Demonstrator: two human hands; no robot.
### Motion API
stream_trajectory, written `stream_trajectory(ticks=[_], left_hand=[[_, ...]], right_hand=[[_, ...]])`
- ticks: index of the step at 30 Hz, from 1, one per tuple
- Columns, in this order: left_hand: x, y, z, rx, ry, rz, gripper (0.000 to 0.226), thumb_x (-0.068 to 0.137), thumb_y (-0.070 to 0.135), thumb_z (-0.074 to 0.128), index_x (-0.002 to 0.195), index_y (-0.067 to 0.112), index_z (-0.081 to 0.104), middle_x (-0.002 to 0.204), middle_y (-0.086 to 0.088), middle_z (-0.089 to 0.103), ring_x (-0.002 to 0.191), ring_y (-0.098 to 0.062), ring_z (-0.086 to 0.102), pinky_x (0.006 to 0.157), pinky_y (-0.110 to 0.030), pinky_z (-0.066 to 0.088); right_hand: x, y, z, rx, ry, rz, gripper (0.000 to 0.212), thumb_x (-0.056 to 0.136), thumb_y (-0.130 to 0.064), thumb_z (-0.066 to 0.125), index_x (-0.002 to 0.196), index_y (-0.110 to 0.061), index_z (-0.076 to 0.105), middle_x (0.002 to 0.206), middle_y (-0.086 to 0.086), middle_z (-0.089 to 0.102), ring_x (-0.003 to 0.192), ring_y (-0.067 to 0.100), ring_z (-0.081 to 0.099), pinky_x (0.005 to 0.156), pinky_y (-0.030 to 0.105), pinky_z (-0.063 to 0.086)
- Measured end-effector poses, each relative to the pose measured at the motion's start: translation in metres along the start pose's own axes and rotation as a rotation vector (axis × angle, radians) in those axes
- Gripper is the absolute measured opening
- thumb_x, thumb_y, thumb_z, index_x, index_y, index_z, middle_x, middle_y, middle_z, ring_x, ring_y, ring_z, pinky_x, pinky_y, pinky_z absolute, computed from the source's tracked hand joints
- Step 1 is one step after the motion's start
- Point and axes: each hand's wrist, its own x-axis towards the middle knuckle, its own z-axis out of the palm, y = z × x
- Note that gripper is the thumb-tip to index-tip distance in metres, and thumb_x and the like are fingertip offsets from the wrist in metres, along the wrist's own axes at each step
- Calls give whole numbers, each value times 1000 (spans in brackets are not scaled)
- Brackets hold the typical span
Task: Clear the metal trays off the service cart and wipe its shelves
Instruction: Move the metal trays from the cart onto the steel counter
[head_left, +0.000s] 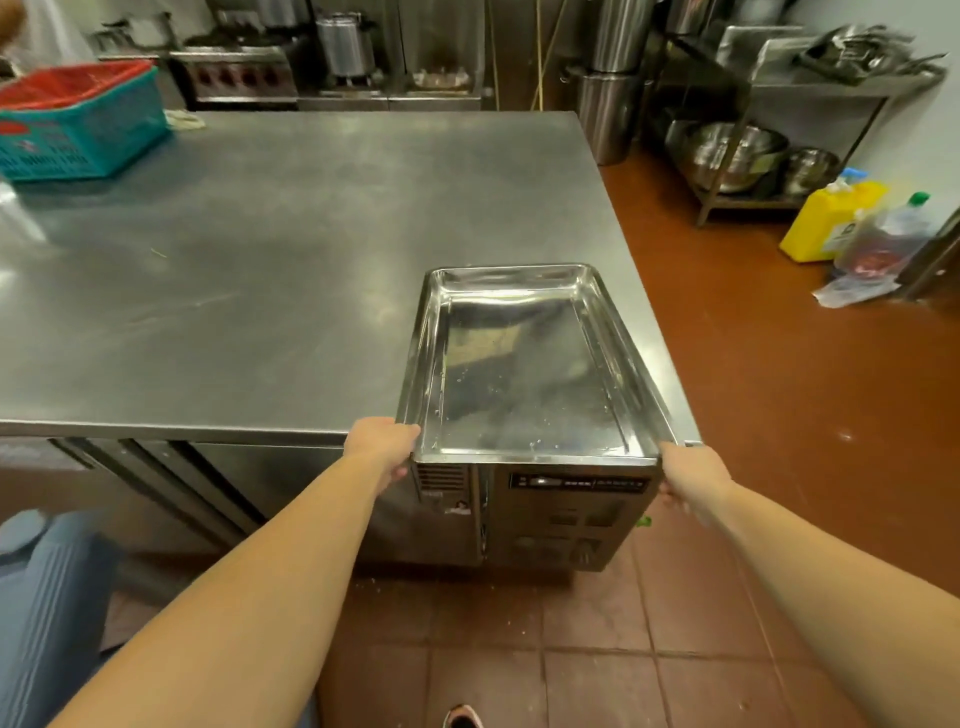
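Observation:
A shiny rectangular metal tray (524, 364) is held lengthwise over the near right corner of a steel worktable (260, 260), its near end jutting past the table edge. My left hand (382, 449) grips the tray's near left corner, thumb on the rim and fingers underneath. My right hand (688, 480) grips the near right corner the same way. The tray holds nothing but a few water drops. The service cart is not in view.
A teal basket (83, 135) with a red one nested inside sits at the table's far left. Under the table's corner is a control panel (571, 514). A yellow jug (826, 221) and bottles stand on the red floor at right, by a rack of steel bowls (737, 153).

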Motion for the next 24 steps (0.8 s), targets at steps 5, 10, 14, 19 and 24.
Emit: stream_trajectory(ticks=[5, 10, 14, 19, 24], left_hand=[[36, 23, 7, -32, -156, -121, 17, 89, 12, 53, 104, 10, 59, 95, -9, 59, 86, -21, 58, 58, -30, 44], [69, 33, 18, -42, -197, -95, 33, 91, 2, 53, 124, 4, 49, 99, -11, 57, 85, -20, 62, 63, -28, 50], [86, 40, 20, 10, -205, -62, 45, 91, -1, 53, 135, 3, 43, 120, -16, 57, 96, -21, 59, 76, -29, 51], [93, 46, 20, 109, -241, -34, 37, 90, -1, 53, 127, 1, 51, 91, -8, 58, 71, -11, 53, 71, -31, 47], [89, 46, 22, 149, -228, -20, 22, 88, 1, 55, 110, 6, 55, 93, -10, 61, 77, -14, 55, 68, -30, 49]], right_hand=[[33, -20, 23, 30, 1, 82, 15, 95, -4, 38, 89, -4, 53, 65, 10, 52, 50, 14, 49, 31, 12, 36], [50, -35, 46, 62, 30, 102, 18, 94, -4, 41, 79, -7, 50, 65, 10, 54, 53, 16, 49, 41, 18, 37], [64, -45, 56, 146, 57, 141, 20, 95, -2, 38, 80, -9, 50, 68, 9, 52, 54, 15, 49, 49, 22, 40], [68, -56, 60, 189, 72, 181, 15, 97, -5, 37, 106, -9, 49, 79, 8, 50, 65, 16, 50, 54, 26, 44], [62, -62, 57, 213, 59, 181, 20, 97, -13, 41, 115, -10, 49, 88, 7, 52, 78, 19, 53, 62, 30, 48]])
